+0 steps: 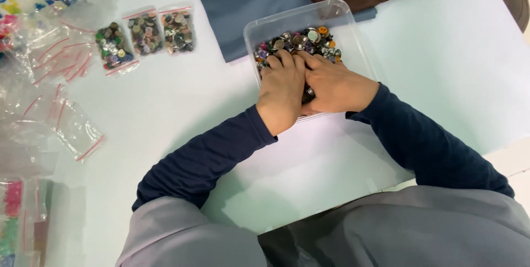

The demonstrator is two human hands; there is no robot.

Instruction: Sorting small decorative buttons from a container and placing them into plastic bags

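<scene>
Step in hand: both hands are inside the clear plastic tub [353, 24], so I judge that the person is gathering or sorting the buttons [301, 42] in it.
Left hand [281, 87]: it lies palm down on the heap, fingers curled into the buttons; whether it grips some I cannot tell.
Right hand [334, 85]: it lies just beside the left hand, touching it, fingers bent down into the heap; its hold is hidden too.
Where the buttons are: in the tub, on the white worktop [441, 68], in front of the person.
Next move, as I judge: lifting a portion needs a closed scoop with both hands, because small round pieces slip out easily.
Materials: the buttons are small, round, hard, many colours, some shiny like metal; the tub is thin and transparent with rounded corners.
Nearby: three filled small bags [146, 34] with red zip strips, and empty bags [61, 118] of soft, wrinkled film at the left.
Cloth: a blue fabric [243, 2] lies behind the tub.
</scene>
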